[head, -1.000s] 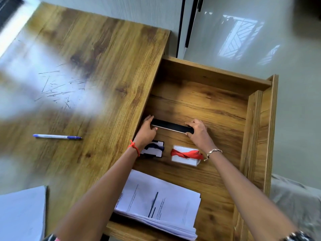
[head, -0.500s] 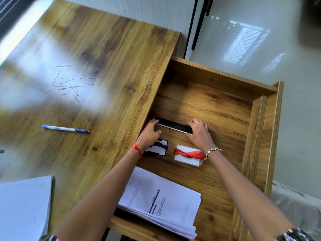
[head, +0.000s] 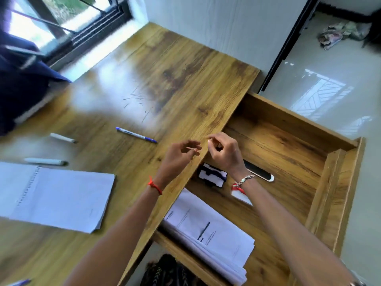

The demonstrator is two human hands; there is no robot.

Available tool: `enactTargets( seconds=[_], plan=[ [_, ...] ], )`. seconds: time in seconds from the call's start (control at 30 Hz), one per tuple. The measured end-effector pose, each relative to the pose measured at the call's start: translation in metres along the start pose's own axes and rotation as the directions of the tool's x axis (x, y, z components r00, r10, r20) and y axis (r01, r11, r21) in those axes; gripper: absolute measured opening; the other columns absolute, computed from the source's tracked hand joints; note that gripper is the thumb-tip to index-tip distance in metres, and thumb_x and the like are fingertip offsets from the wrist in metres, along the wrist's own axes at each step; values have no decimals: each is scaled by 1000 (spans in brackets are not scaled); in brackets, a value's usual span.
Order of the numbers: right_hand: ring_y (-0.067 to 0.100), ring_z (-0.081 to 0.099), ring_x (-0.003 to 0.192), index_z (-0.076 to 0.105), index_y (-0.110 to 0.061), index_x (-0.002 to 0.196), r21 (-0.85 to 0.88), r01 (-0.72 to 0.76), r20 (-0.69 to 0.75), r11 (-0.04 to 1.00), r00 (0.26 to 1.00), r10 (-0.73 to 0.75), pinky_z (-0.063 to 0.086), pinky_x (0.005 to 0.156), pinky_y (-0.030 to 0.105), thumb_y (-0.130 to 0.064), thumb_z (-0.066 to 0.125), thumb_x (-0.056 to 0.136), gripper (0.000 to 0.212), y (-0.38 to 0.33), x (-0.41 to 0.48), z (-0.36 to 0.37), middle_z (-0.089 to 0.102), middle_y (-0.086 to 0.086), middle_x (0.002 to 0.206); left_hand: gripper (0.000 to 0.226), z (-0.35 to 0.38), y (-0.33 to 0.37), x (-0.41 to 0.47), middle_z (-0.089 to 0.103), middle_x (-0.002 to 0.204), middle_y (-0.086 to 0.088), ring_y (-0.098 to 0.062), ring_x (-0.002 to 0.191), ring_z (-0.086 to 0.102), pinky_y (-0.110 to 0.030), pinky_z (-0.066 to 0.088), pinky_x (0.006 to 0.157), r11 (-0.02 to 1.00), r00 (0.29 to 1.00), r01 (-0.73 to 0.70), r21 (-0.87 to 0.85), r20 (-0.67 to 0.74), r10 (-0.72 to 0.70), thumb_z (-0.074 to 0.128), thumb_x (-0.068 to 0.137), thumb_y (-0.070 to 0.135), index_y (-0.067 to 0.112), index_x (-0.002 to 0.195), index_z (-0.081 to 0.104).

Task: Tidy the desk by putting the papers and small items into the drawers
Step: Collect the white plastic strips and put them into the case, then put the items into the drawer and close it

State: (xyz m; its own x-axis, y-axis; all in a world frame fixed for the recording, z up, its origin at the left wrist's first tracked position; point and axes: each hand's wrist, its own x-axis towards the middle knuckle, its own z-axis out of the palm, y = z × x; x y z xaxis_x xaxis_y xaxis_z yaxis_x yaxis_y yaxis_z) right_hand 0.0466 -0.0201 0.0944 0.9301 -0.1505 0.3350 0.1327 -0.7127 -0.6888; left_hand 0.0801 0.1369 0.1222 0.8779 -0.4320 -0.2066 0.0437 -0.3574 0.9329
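The open wooden drawer [head: 321, 190] holds a flat black strip [head: 260, 173], a small white and dark case [head: 212, 175], a white card with a red ribbon [head: 240, 194] and a stack of printed papers [head: 208, 234]. My left hand [head: 180, 154] hovers over the desk's right edge, fingers loosely curled and empty. Close beside it, my right hand [head: 223, 150] hangs above the drawer's left side, also empty. On the desk [head: 185, 83] lie a blue pen [head: 136, 135], two grey markers [head: 62, 138] [head: 46, 161] and a spiral pad of white paper [head: 55, 195].
A window and a dark blue object [head: 22, 87] are at the far left. Shiny floor lies to the right of the drawer, with a crumpled cloth [head: 338, 34] far off. Something dark and braided [head: 165, 271] shows below the drawer front.
Both hands have let go of the black strip and risen out of the drawer toward the desk edge. The view has swung left, bringing the markers and pad into sight.
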Motion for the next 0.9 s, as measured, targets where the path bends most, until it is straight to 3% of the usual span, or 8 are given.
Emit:
enactTargets(
  seconds=[0.1,0.23,0.43,0.57,0.67,0.9],
  plan=[
    [16,60,70,67,0,95,19,90,81,996,992,-91,50,66,20,-4,59,84,14,-38,6,19,68,12,83,20,-41,-2,-26,68,87,-3,-6,72,65,-19,51,66,999,991,-28,-20,-134,25,53,88,-4,8,101,63],
    [21,60,62,68,-2,89,78,135,154,988,977,-146,50,59,30,-8,57,79,17,-90,7,51,68,11,77,20,-98,-10,-69,66,82,-1,4,63,62,-12,48,64,998,956,-15,-59,-292,-3,51,88,-6,6,97,64],
    [23,59,60,68,-4,77,172,211,266,962,931,-251,48,60,32,-7,58,75,11,-167,-11,110,66,11,67,21,-165,-46,-158,68,80,-4,0,63,64,-20,51,63,998,858,47,-41,-510,-62,50,88,-6,7,94,65],
    [12,53,58,70,-3,79,218,208,396,953,874,-282,38,59,17,2,59,75,13,-205,-39,152,69,10,70,23,-190,-75,-214,69,81,-3,-5,64,65,-23,49,62,978,778,133,-160,-594,-203,47,89,-5,10,94,65],
    [15,61,64,70,-1,83,218,211,482,953,826,-293,38,61,11,1,58,78,13,-224,-57,177,71,8,78,23,-200,-91,-244,70,84,-5,-15,71,66,-28,49,66,957,731,177,-229,-620,-284,47,89,-3,11,94,65],
    [18,62,68,70,-6,83,162,280,486,946,812,-323,53,64,36,-5,61,78,10,-260,-64,205,69,6,80,26,-228,-112,-277,68,83,-5,-10,65,64,-31,50,67,936,672,185,-300,-657,-343,45,87,-6,8,94,66]
  ],
)
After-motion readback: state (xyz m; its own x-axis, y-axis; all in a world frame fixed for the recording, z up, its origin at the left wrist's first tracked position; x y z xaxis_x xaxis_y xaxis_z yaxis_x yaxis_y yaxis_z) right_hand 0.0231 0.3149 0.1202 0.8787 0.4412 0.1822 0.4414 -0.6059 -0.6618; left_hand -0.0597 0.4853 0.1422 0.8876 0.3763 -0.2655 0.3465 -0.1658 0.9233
